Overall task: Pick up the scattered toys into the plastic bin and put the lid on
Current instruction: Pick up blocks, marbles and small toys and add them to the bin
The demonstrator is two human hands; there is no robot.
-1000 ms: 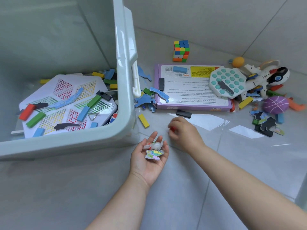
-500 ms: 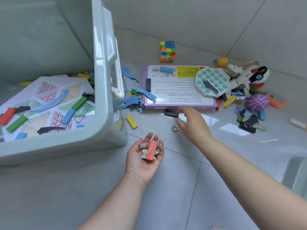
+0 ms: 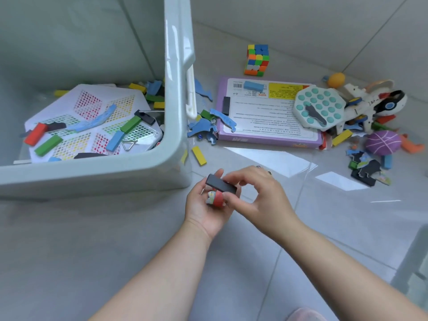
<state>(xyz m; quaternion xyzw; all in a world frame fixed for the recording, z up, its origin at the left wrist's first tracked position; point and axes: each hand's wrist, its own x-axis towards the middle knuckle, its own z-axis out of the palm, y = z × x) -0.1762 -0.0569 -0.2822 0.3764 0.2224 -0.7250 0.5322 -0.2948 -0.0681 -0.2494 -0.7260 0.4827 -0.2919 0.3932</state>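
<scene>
**Both hands meet over the floor, black block going into the left palm**

R hand: grip pinched shut on a black block, thumb + fingertips at its right end. L hand: palm up, fingers loosely curled, cupping a red piece and a small pale printed piece; black block's left end rests vs. the L fingertips. Can't tell if anything else sits under them.

Black block: flat oblong, long axis runs upper-left to lower-right, roughly level, lying across the top of the L hand above the red piece.

Both hands are just in front of the plastic bin, near its rounded corner, not touching it. Bin is open, no lid on. Inside: white mesh panel w/ red, green, blue blocks + a triangular clip on it.

Still on the floor: yellow block just beside the bin corner, blue puzzle pieces betw. bin and purple box. Box lies flat, a blue block and a black block on it; teal pop toy overlaps its right edge. Cube puzzle stands behind the box. Far right: orange ball, white robot-like toy, purple ball, more loose pieces.
</scene>
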